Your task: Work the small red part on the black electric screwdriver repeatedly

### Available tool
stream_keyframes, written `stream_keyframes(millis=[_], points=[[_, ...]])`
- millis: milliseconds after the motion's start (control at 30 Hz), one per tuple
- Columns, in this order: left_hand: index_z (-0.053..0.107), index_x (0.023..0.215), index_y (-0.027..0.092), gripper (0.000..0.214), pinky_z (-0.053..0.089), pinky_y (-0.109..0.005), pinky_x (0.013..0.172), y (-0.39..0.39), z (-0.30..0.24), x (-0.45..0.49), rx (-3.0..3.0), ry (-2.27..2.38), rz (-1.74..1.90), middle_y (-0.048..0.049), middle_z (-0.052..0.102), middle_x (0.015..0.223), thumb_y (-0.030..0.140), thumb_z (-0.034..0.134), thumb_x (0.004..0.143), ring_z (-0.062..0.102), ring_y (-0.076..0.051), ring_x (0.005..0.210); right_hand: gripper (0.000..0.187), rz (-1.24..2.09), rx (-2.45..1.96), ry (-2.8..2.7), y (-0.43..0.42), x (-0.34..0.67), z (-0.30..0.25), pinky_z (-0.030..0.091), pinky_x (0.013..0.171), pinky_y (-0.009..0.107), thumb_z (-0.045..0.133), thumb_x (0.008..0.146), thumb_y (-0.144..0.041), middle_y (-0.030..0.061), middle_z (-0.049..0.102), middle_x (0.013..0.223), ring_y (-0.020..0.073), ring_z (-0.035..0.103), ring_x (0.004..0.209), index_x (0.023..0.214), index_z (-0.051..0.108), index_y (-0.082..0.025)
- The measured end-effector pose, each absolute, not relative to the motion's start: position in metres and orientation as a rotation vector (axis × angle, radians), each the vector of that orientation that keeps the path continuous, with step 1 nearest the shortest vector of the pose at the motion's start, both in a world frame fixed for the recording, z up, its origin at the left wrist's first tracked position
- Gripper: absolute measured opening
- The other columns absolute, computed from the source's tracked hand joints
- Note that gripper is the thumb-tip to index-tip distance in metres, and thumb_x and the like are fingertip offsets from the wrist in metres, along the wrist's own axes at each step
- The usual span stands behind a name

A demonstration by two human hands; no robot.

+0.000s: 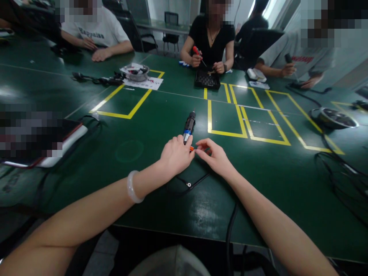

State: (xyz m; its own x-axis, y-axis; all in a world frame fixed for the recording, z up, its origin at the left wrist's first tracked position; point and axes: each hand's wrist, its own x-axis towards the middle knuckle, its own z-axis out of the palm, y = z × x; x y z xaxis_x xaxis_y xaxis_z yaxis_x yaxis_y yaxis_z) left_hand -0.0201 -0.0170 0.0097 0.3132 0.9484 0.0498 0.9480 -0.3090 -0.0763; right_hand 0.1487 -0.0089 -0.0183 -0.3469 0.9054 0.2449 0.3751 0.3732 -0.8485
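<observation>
My left hand (176,155) is closed around the near end of a black electric screwdriver (189,125) with a blue band. The tool lies tilted on the green table (143,126), its tip pointing away from me. An orange bit shows at my left fingertips. My right hand (215,155) is right beside the left one, thumb and forefinger pinched close at that same orange spot. Whatever the right fingers hold is too small to name. A white bangle (132,187) circles my left wrist.
A black cable (189,184) runs under my hands and over the near table edge. Yellow tape rectangles (244,115) mark the table. People across the table work with screwdrivers; a black tray (207,79), a metal bowl (137,72) and a round part (333,117) lie there.
</observation>
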Motion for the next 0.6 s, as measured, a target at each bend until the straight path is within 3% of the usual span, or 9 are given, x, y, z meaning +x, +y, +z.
stream_keyframes(millis=[233,400,600], points=[[0.046,0.143,0.018,0.051,0.043,-0.036,0.073,-0.022,0.009,0.001,-2.547,-1.765,-0.02,-0.017,0.056,0.107,0.038,0.04,0.096,0.057,-0.03,0.095,0.018,1.139,-1.105,-1.811,-0.004,0.155,-0.019,0.044,0.062,0.026,0.066,0.081,-0.034,0.001,0.06,0.077,0.0136,0.055,0.068,0.085,0.057,-0.019],[0.045,0.143,0.017,0.057,0.045,-0.038,0.072,-0.025,0.01,-0.006,-2.587,-1.727,-0.072,-0.0171,0.054,0.108,0.045,0.043,0.094,0.056,-0.032,0.096,0.018,1.288,-1.093,-1.734,-0.003,0.154,-0.021,0.043,0.058,0.025,0.068,0.078,-0.031,-0.0002,0.06,0.073,0.0107,0.053,0.062,0.082,0.057,-0.018],[0.033,0.152,0.021,0.069,0.046,-0.038,0.079,-0.024,0.001,-0.031,-2.757,-1.698,-0.224,-0.0143,0.052,0.113,0.054,0.042,0.092,0.055,-0.028,0.098,0.027,1.519,-1.114,-1.495,0.001,0.164,-0.019,0.041,0.045,0.02,0.073,0.073,-0.036,-0.0028,0.057,0.063,0.0092,0.052,0.053,0.082,0.056,-0.017]])
